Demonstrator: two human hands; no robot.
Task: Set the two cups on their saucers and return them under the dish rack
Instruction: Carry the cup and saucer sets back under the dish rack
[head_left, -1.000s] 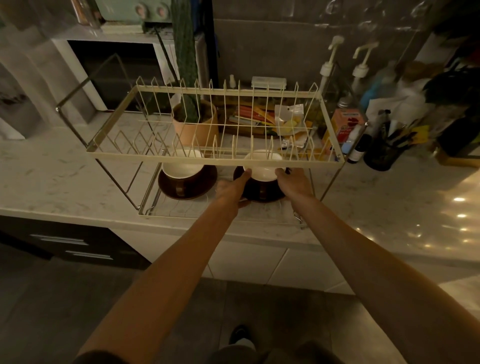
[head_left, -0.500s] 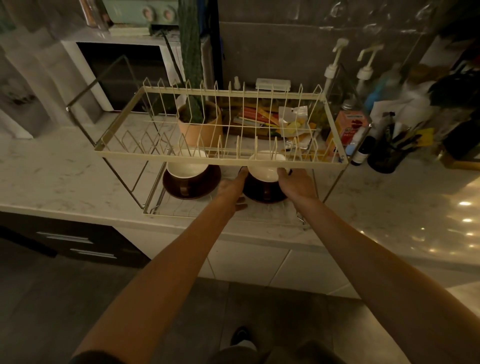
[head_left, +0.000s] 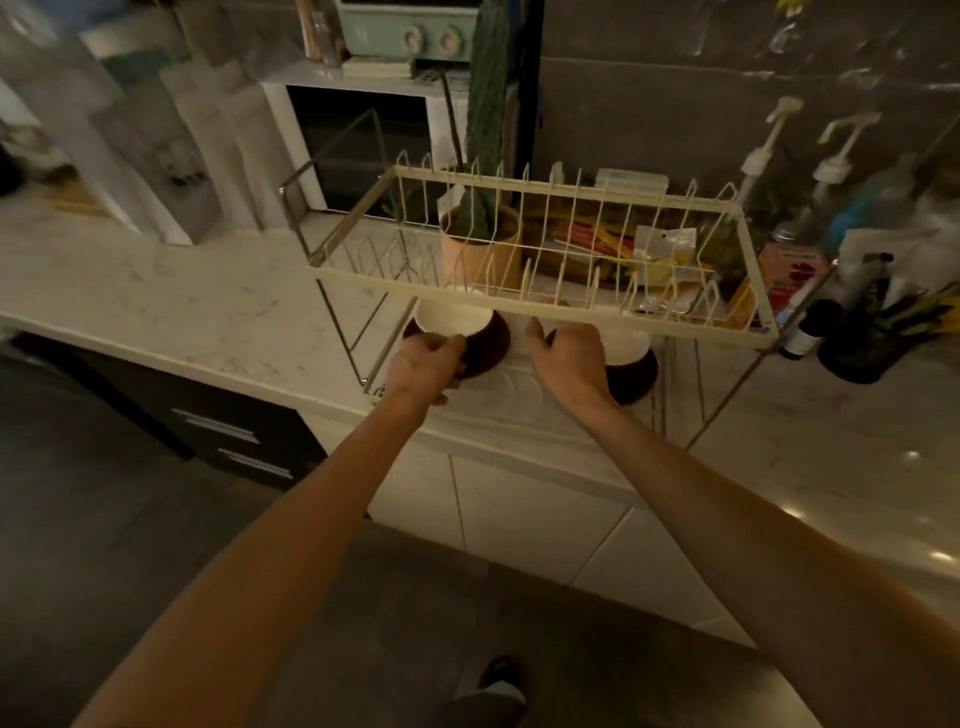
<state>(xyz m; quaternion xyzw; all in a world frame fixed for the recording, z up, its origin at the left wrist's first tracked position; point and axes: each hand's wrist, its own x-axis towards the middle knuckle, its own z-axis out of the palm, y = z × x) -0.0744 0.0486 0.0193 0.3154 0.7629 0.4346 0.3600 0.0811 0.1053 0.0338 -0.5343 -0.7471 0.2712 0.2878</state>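
My left hand (head_left: 426, 364) curls its fingers on the near rim of the left saucer (head_left: 488, 343); whether it truly grips I cannot tell. The left cup (head_left: 453, 321) sits on that saucer just beyond my knuckles, under the rack (head_left: 540, 306). My right hand (head_left: 569, 358) lies half open, palm down, touching the right cup (head_left: 626, 343) on its left side, holding nothing I can confirm. Its saucer (head_left: 634, 376) lies just right of that hand. Each hand is nearest its own set. The rack's front rail cuts off both cups' far rims, and the dim light blurs the fingertips. Both sets rest on the bench (head_left: 208, 306).
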